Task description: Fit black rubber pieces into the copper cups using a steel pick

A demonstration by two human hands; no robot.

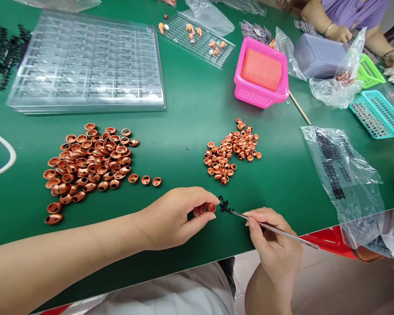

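Observation:
My left hand (180, 216) pinches a small copper-coloured shell (212, 208) between thumb and fingers, its hollow side showing. Metal tweezers (276, 229) lie in the grip of my right hand (276, 245), pointing left. Their tip touches or nearly touches a little heap of tiny black parts (226, 205) on the green table (184, 131). Just beyond my hands is a pile of small copper shells (231, 151). A bigger pile of larger copper shells with holes (92, 164) spreads out left of it, above my left forearm.
Stacked clear plastic trays (85, 61) stand at the back left beside black sprues (9, 52). A pink basket (262, 94) holds orange-red foam. To the right lies a clear bag (344, 170) of black parts. Another person's hands (341, 34) are at the far right.

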